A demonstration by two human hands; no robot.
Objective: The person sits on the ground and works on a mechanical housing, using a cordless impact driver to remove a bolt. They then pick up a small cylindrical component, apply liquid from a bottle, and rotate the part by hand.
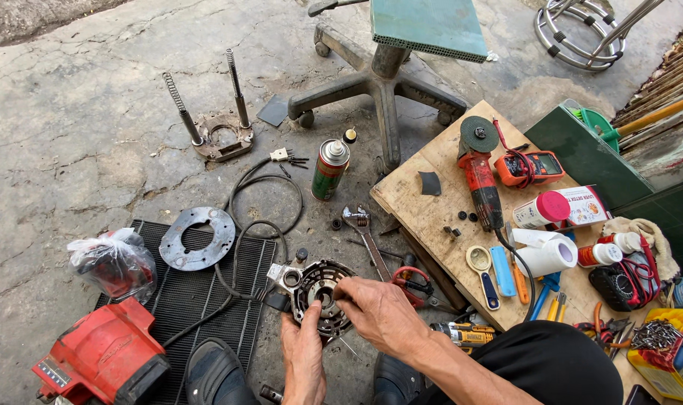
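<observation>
Concrete floor (79,127) served as workbench. Black ribbed mat (199,300) lay beneath parts, keeping them off grit. Red motor casing (105,358) sat at mat's near-left corner, set aside. Round motor housing (317,291) rested at mat's right edge. Left hand (304,358) clasped housing's lower rim, steadying it. Right hand (379,311) pinched fingertips on housing's upper edge; what they gripped could not be told.

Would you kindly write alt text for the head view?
Seen from above, a person's left hand and right hand hold a round metal motor housing over cracked concrete, beside a black mat, a spray can, and a tool-strewn wooden board.
</observation>
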